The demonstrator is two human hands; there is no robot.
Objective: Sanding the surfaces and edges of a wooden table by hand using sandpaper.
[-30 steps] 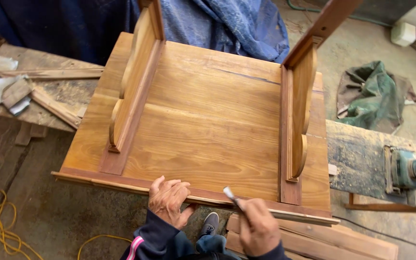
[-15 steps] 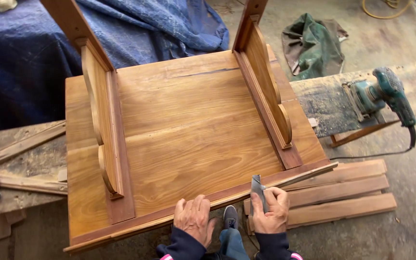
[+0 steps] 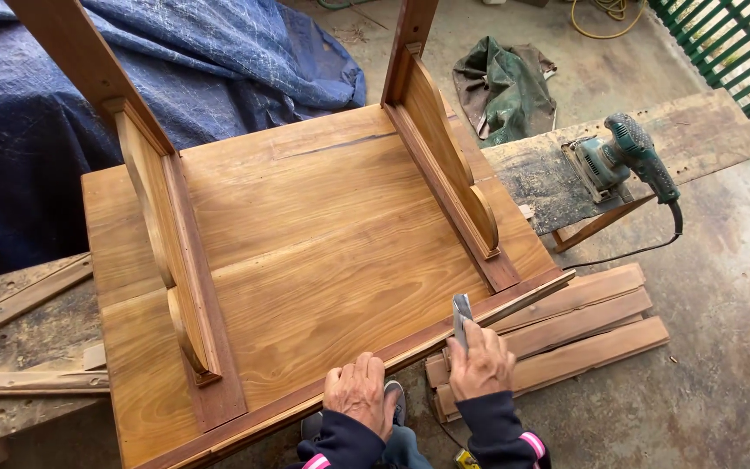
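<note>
Left hand (image 3: 358, 391): laid flat, fingers together, on the table's near edge strip (image 3: 410, 347) at 6 o'clock.
Right hand (image 3: 479, 363): fingers wrapped around a chisel (image 3: 461, 314), blade set on the strip.
Upturned table (image 3: 305, 260): held central, legs up.
Open room: bare floor at 3 o'clock, beyond the stacked boards (image 3: 583, 334).

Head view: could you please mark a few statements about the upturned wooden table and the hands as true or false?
1. The right hand holds a chisel against the edge strip. True.
2. The left hand grips a hammer. False: it rests flat on the table's near edge, holding nothing.
3. The wooden table lies upside down, legs pointing up. True.
4. The green power sander sits on the table's underside. False: it rests on a separate worn board to the right.
5. A stack of planks lies on the floor beside the right hand. True.
</note>
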